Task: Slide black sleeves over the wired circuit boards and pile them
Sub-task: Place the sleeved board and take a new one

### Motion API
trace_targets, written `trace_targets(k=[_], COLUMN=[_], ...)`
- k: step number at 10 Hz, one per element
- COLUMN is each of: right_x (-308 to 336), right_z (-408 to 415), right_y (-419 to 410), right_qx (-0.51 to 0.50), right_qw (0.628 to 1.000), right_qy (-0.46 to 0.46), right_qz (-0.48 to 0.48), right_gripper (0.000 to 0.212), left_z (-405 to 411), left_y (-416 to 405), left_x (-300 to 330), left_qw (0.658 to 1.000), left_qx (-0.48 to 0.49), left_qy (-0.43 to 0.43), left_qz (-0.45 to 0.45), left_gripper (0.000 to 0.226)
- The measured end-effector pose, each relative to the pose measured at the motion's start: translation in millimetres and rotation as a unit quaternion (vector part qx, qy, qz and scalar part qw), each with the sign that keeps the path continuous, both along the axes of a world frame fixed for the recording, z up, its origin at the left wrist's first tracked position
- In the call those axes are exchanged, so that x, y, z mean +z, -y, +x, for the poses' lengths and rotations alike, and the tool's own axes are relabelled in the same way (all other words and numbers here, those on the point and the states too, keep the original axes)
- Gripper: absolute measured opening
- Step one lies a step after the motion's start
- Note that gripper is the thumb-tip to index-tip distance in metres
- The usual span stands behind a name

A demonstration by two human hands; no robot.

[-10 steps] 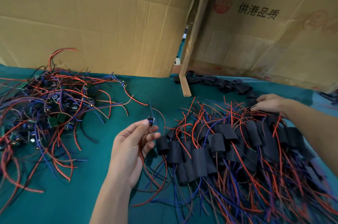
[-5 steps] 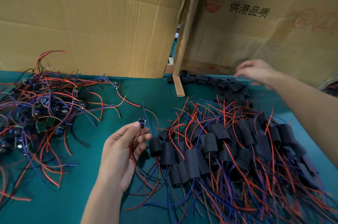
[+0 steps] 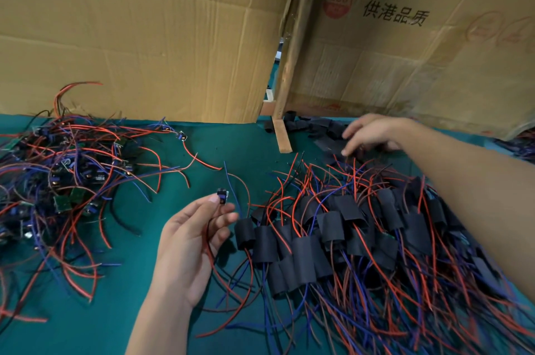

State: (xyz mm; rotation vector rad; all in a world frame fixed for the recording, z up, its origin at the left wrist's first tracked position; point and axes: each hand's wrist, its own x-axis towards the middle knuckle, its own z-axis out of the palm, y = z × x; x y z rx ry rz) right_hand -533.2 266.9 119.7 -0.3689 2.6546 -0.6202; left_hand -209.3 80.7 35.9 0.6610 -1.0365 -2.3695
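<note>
Closest to you, your left hand (image 3: pixel 191 241) is raised palm-up over the teal cloth-covered table (image 3: pixel 86 325), thumb and fingertips pinching a small wired circuit board (image 3: pixel 222 196) by its end, its red and blue leads trailing down across your palm. Holding it upright and clear of the cloth looks deliberate: the free end is presented for a sleeve to be slid on.

Just right of that hand lies the finished pile of black-sleeved boards (image 3: pixel 333 233), sleeves overlapping in rough rows with their red and blue wires fanning toward you and away. It sits near, so a completed piece need only be dropped sideways.

To your left, well apart from it, the tangled heap of bare green boards with red, blue and black wires (image 3: pixel 63 181) waits unsleeved.

Further out, your right hand (image 3: pixel 373 133) reaches over the finished pile, fingers spread and relaxed, tips resting on the loose flat black sleeves (image 3: pixel 321 128) scattered at the foot of the brown cardboard wall (image 3: pixel 144 36); it grips nothing yet. Judging by this, you are fetching the next sleeve. Beside the sleeves a pale wooden strip (image 3: pixel 282 137) props the cardboard.
</note>
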Motion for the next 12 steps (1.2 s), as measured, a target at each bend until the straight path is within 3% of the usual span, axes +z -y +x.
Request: trace_targets(k=[1,2,3,4,5,6,7,8,9,10,11,12], right_x=[19.1,38.4,31.6,6.6,-13.0,-16.7,-9.8,8.6,30.1,65.2,86.6,55.8], right_z=[-0.6,0.4,12.1,19.2,16.0,12.9,6.9,6.7,17.7,49.6,113.3,184.6], right_y=[11.5,10.4,8.0,4.1,-0.5,4.3,12.0,21.2,30.3,47.8,67.5,81.2], right_qx=[-0.016,0.040,0.085,0.098,0.097,0.096,0.074,0.069,0.048,0.051,0.125,0.209], right_qw=[0.994,0.972,0.958,0.954,0.956,0.967,0.987,0.987,0.981,0.955,0.915,0.905], right_qy=[-0.020,-0.214,-0.182,-0.082,-0.088,-0.104,-0.130,-0.131,-0.152,-0.214,-0.216,-0.165], right_qz=[-0.104,0.087,0.206,0.273,0.261,0.211,0.050,-0.066,-0.112,-0.197,-0.317,-0.331], right_gripper=[0.047,0.042,0.029,0.035,0.032,0.026,0.025,0.023,0.018,0.018,0.017,0.013], left_z=[0.0,0.1,-0.2,-0.2,-0.3,-0.2,-0.1,0.7,0.8,0.0,1.0,3.1], left_y=[0.1,-0.3,-0.6,-0.3,0.0,0.2,0.5,1.0,2.2,2.5,1.4,0.7], left_x=[-0.3,0.1,0.9,0.6,0.5,-0.7,-1.3,-1.4,-1.1,-0.9,1.2,2.5], left_qw=[1.000,1.000,1.000,1.000,1.000,1.000,1.000,1.000,1.000,1.000,1.000,0.999], left_qx=[-0.001,0.001,0.002,0.002,-0.001,-0.001,-0.005,-0.005,-0.004,-0.005,-0.003,0.007], left_qy=[0.002,-0.002,-0.004,-0.004,-0.007,-0.009,-0.010,-0.011,-0.013,-0.012,-0.020,-0.044], left_qz=[0.001,0.005,0.008,0.007,0.010,0.009,0.010,0.015,0.018,0.018,0.018,0.023], left_gripper=[0.010,0.009,0.010,0.011,0.010,0.012,0.010,0.011,0.010,0.004,0.012,0.016])
